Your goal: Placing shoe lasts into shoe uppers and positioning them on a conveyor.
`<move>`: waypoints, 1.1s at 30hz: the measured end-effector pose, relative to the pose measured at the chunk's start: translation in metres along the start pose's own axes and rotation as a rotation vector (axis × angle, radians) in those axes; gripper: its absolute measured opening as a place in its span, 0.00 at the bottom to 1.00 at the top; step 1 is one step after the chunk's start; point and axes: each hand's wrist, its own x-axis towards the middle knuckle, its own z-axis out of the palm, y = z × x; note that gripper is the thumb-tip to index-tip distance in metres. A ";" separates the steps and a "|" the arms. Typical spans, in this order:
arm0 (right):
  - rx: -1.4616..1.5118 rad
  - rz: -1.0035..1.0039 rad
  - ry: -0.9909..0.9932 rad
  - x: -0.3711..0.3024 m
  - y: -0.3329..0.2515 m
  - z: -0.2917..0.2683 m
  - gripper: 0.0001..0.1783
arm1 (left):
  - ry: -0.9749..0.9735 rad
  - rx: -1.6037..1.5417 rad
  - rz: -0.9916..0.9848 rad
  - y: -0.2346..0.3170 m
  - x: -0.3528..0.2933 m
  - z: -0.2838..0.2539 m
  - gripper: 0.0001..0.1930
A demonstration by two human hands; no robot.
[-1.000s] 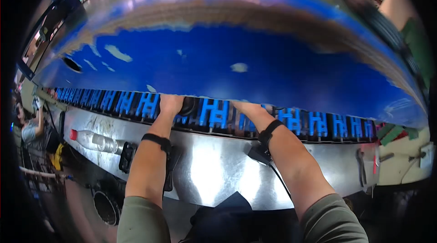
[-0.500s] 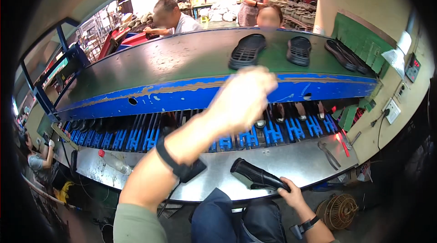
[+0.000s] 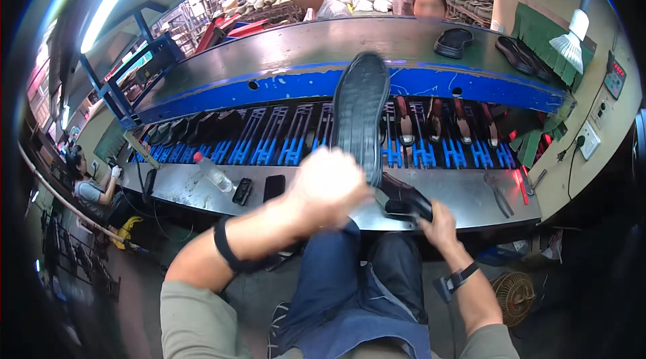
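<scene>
A black shoe sole [image 3: 363, 106] stands raised in my left hand [image 3: 330, 184], its lower end wrapped by the closed fingers; the hand is blurred. My right hand [image 3: 441, 228] grips a black leather shoe upper [image 3: 404, 192] at its near end, just above the front of the metal worktop [image 3: 313, 201]. The upper lies low behind and to the right of my left hand. Part of it is hidden by the sole and hand, so I cannot tell whether the two pieces touch.
Loose soles [image 3: 453, 43] lie on the upper green conveyor [image 3: 269, 53]. Below its blue rail run blue forked racks [image 3: 272, 137] bearing several shoes. On the worktop are a plastic bottle [image 3: 214, 174], a phone [image 3: 274, 187] and pliers [image 3: 498, 195]. A lamp [image 3: 572, 43] hangs right; people work beyond.
My left hand has come back from the conveyor's edge with a sole, which is gone from the belt. My right hand still holds the upper. The head view has shifted.
</scene>
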 end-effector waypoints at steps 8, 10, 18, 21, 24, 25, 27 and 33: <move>0.547 0.017 -0.076 0.037 -0.130 -0.116 0.22 | -0.576 -0.793 -0.642 0.208 -0.247 0.116 0.13; 0.751 0.212 -0.228 0.000 -0.115 -0.100 0.22 | -0.482 -0.968 -0.720 0.190 -0.231 0.103 0.14; 1.406 0.493 -0.333 -0.072 -0.131 -0.066 0.31 | -0.250 -0.522 -1.034 0.019 -0.230 0.188 0.27; 1.609 0.775 -0.458 -0.121 -0.111 -0.049 0.42 | -0.169 -0.995 -1.184 0.024 -0.216 0.182 0.18; 1.651 1.147 -0.333 -0.185 -0.088 -0.033 0.38 | 0.189 -2.149 -1.214 0.030 -0.204 0.110 0.27; 1.648 1.201 -0.278 -0.186 -0.092 -0.035 0.36 | 0.226 -2.258 -1.096 0.035 -0.198 0.078 0.30; 1.772 1.189 -0.303 -0.184 -0.090 -0.046 0.33 | 0.250 -2.201 -0.993 0.047 -0.191 0.043 0.34; 1.866 1.203 -0.281 -0.162 -0.090 -0.032 0.38 | 0.394 -2.071 -1.143 0.073 -0.206 0.032 0.43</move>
